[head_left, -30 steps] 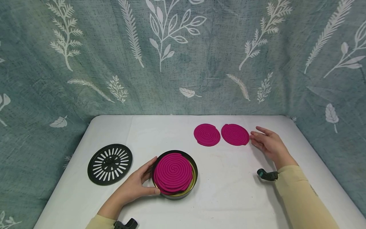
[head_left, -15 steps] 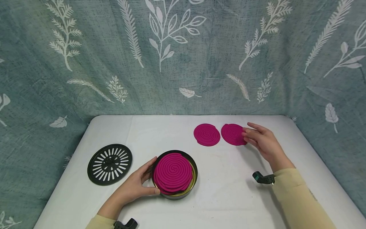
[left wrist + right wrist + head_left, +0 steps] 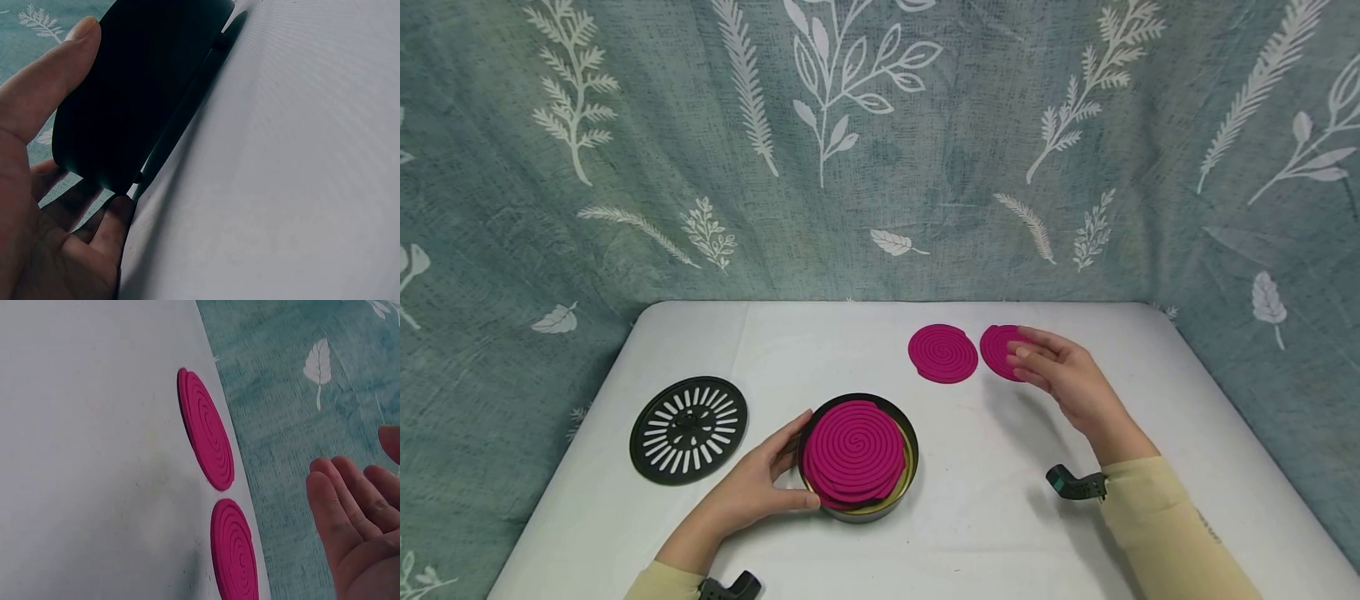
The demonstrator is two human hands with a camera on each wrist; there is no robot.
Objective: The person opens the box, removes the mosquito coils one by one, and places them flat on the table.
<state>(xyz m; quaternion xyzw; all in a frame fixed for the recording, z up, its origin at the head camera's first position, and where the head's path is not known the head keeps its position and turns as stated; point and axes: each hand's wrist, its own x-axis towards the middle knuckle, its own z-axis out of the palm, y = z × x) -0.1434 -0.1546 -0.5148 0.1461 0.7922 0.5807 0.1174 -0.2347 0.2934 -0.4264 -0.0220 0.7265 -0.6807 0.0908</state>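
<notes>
At lower centre lies the tin (image 3: 867, 517), which we judge rigid and light, best taken by its wall, where the left hand (image 3: 756, 487) grips it. Right of centre, the right hand (image 3: 1063, 375), relaxed and empty, hovers further left than before, hiding more of a probably pliable disc (image 3: 997, 350).

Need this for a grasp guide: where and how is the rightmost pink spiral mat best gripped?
Probably pinch the rightmost pink mat by its right rim, coming from the right: it lies flat and thin, leaving only its edge to grip. The other mat sits close on its left, while the right hand hovers at this side.
</notes>
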